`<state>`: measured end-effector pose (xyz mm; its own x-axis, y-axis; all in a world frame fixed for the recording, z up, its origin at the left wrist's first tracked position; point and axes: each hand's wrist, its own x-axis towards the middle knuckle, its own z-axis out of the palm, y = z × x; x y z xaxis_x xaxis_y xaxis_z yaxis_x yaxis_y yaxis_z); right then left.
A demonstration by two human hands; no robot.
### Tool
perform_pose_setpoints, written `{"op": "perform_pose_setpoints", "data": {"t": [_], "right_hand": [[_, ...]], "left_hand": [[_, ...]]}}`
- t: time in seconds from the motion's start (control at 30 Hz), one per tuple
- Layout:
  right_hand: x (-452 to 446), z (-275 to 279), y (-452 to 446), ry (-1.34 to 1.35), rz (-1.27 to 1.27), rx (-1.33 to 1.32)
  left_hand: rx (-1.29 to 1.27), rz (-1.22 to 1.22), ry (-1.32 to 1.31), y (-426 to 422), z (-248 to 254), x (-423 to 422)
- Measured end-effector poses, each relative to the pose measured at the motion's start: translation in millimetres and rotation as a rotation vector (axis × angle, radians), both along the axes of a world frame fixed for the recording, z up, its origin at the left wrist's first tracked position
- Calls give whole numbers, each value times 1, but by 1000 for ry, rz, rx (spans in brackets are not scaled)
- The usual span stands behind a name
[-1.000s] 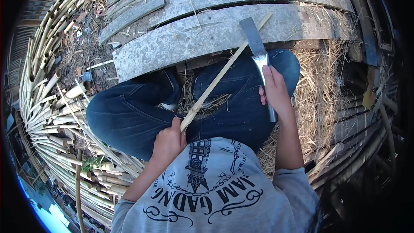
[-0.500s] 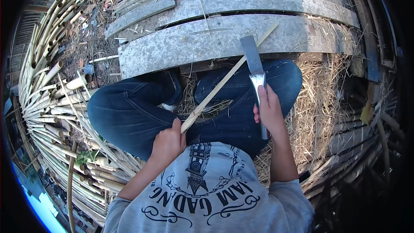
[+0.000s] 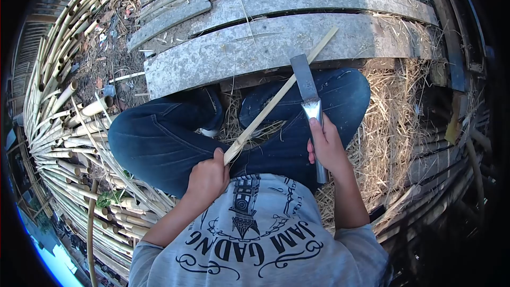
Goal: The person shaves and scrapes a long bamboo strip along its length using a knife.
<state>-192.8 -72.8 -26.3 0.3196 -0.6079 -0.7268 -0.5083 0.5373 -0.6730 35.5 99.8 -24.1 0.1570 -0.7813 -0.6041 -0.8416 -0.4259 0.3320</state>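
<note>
My left hand [image 3: 209, 177] is closed round the near end of a pale bamboo strip [image 3: 267, 109]. The strip slants up and to the right across my lap, its far end over the nearest plank. In my right hand [image 3: 328, 144] is a broad-bladed knife [image 3: 304, 78] with a shiny metal handle, my fingers wrapped round the handle. The dark blade points away from me and crosses over the strip, hiding a short part of it. Whether blade and strip touch I cannot tell.
Weathered grey planks [image 3: 223, 59] form a platform before my crossed legs. Many cut bamboo poles [image 3: 79, 165] lie stacked at the left. Straw-like shavings [image 3: 390, 122] cover the ground at the right. A short loose board [image 3: 170, 20] rests on the planks.
The knife in my right hand has moved toward me and slightly left, its blade lower along the bamboo strip. My left hand keeps its hold, nearly still. The view has shifted slightly.
</note>
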Motion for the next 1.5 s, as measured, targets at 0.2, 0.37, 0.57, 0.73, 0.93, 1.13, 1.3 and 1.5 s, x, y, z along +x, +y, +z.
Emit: {"op": "perform_pose_setpoints", "data": {"t": [0.2, 0.37, 0.57, 0.73, 0.93, 1.13, 1.3, 1.5], "right_hand": [[-9, 0, 12, -10, -51, -16], [4, -4, 61, -173, 290, 46], [3, 0, 3, -1, 42, -43], [12, 0, 6, 57, 15, -143], [-5, 2, 15, -21, 283, 144], [0, -11, -1, 7, -173, -35], [-10, -12, 12, -23, -66, 23], [-19, -7, -8, -36, -8, 59]], "left_hand": [[-65, -22, 36, 3, 0, 0], [-84, 16, 6, 0, -4, -3], [-123, 26, 9, 5, -2, -2], [-139, 32, 14, 5, -3, -1], [-103, 27, 53, 2, 0, -2], [-101, 54, 81, 0, 2, 0], [-81, 43, 118, -1, 1, 3], [-3, 82, 193, -7, 7, 3]]}}
